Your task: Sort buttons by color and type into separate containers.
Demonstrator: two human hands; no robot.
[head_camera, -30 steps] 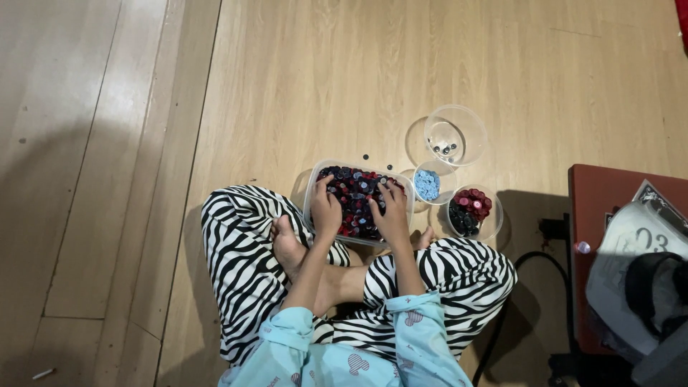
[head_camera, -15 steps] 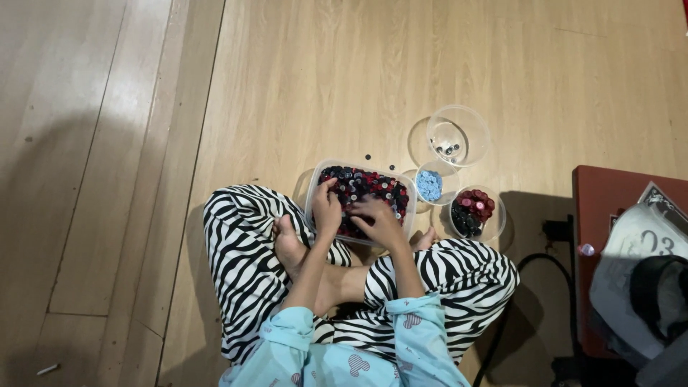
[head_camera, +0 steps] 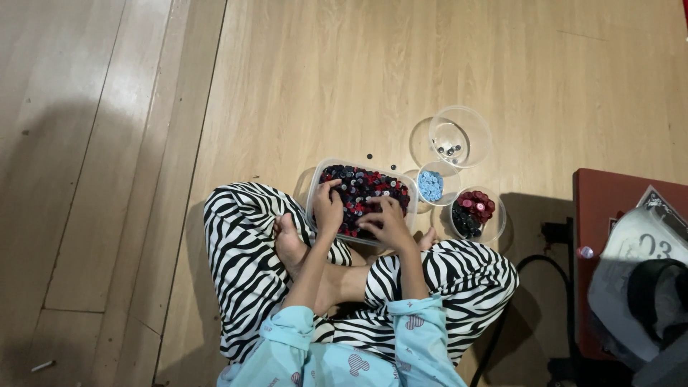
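Pale wooden floor (head_camera: 373, 79) carries everything, laid within arm's reach of a person sitting cross-legged. Closest to the knees sits a clear rectangular tub of mixed buttons (head_camera: 367, 193), dark and red, so both hands can work in it. Left hand (head_camera: 328, 208) rests at its near-left corner, fingers curled; whether its grip pinches anything cannot be told. Right hand (head_camera: 387, 223) lies spread over the buttons, fingers loose, its grip holding nothing visible. Beside the tub stand a cup of blue buttons (head_camera: 431, 185), a cup of red and black buttons (head_camera: 474, 212) and a nearly empty cup (head_camera: 459, 136), seemingly keeping colours apart.

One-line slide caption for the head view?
Seated cross-legged, left hand and right hand dig into a clear tub of buttons beside three small bowls.
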